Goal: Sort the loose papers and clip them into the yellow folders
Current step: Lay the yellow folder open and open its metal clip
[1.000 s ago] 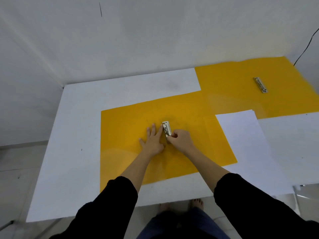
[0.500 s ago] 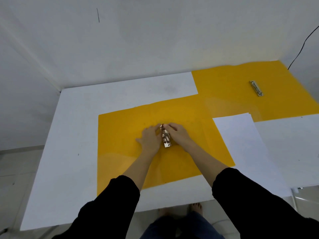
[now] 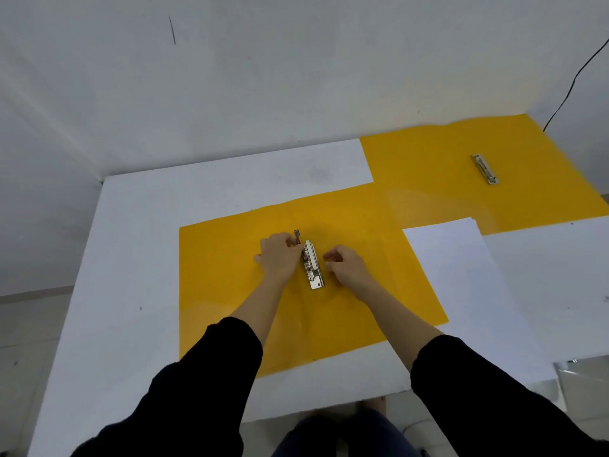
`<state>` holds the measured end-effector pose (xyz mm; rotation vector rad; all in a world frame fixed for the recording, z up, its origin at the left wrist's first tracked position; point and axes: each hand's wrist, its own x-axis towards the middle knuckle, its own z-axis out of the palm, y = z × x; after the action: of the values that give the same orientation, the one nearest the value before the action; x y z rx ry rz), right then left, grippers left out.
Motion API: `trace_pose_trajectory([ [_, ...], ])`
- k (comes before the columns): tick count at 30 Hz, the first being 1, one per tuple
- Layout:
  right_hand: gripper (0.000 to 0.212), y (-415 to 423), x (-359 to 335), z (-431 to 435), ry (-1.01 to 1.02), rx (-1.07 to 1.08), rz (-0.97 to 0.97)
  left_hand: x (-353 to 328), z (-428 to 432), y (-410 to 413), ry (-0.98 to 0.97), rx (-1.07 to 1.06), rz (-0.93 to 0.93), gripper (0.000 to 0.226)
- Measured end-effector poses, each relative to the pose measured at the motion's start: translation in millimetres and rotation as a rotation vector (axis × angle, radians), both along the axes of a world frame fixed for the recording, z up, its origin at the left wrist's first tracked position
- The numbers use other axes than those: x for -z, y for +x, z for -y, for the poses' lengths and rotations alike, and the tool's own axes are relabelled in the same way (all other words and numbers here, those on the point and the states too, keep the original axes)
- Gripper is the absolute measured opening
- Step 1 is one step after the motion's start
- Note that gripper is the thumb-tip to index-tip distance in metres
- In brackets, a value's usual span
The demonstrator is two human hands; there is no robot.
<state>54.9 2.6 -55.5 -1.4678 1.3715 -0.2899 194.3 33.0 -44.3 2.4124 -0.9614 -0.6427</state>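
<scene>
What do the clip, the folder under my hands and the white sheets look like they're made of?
Clip: metal, probably polished steel; silvery, with bright glints.
Folder: likely thin plastic, though coated card is possible; smooth yellow with a soft sheen, lying flat.
Sheets: paper; matte white, thin, with stacked edges showing at the far corner.

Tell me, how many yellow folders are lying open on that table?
2. The near folder lies open under both hands; the far folder lies open at the back right, its near edge partly under white paper. None seems hidden.
</scene>
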Motion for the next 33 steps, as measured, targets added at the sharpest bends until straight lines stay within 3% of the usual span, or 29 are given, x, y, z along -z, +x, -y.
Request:
trace_pose_trajectory([
  [7, 0.015, 5, -1, -2, -0.074, -0.057, -0.015, 0, 3, 1, 0.015, -0.039, -0.069, 0.003],
  [18, 0.028, 14, -5, -16, 0.008, -0.066, 0.014, -9, -2, 9, 0.044, -0.059, -0.036, 0.012],
  [23, 0.031, 26, -7, -31, 0.043, -0.105, 0.037, -14, -15, 19, 0.046, -0.046, 0.016, 0.032],
  [29, 0.037, 44, -5, -47, 0.050, -0.088, 0.083, -13, -26, 36, 0.013, 0.052, 0.084, 0.040],
  [33, 0.040, 50, -4, -50, 0.093, -0.045, 0.124, -11, -28, 42, 0.001, 0.086, 0.090, 0.028],
])
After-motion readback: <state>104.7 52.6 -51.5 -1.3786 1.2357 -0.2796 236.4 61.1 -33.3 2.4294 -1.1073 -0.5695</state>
